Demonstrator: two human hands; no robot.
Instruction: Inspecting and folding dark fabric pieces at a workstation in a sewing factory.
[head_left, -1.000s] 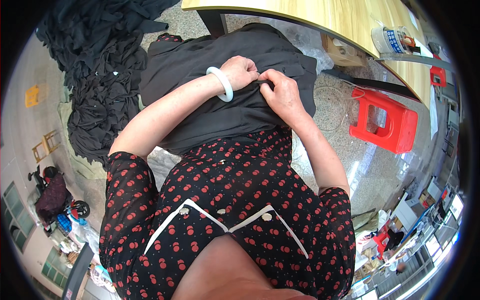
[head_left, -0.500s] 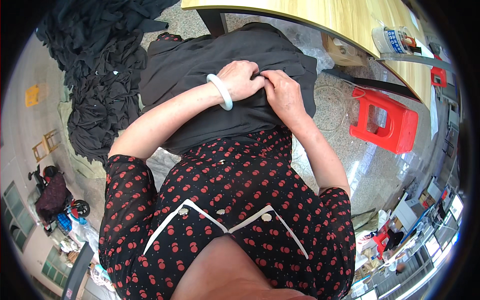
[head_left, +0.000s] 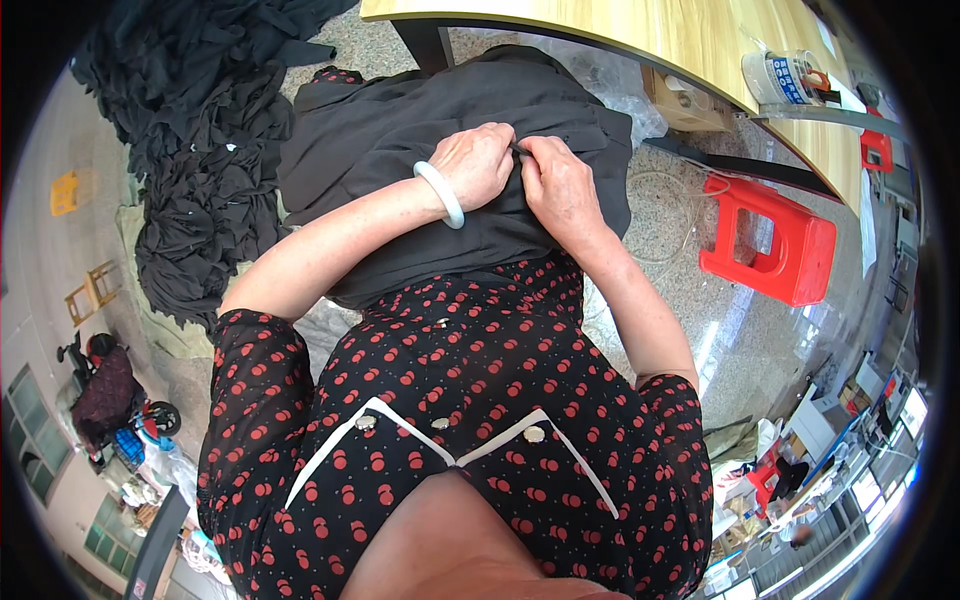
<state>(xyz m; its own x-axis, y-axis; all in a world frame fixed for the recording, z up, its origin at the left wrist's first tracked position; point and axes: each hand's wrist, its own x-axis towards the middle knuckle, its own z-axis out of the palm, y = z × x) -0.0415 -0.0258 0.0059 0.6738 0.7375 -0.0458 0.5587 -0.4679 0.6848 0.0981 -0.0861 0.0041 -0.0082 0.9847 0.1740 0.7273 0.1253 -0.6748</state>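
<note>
Dark grey-black cloth lies spread across my lap, loosely wrinkled. Above its middle my left hand, with a pale bangle at the wrist, has its fingers closed on a fold of the cloth. Close beside it, my right hand pinches the same cloth between thumb and fingers. A small dark bit of the fabric shows between the two hands, which are slightly apart. My fingertips hide any finer detail there.
Heaps of black cloth lie on the floor at left. A wood-topped table stands at the far right, with a labelled tub near its edge. Under and beside it are a cardboard box and a tipped red plastic stool.
My hands have drawn slightly apart at the fingertips, the right knuckles turning up a little. The cloth is still pinched between them.
</note>
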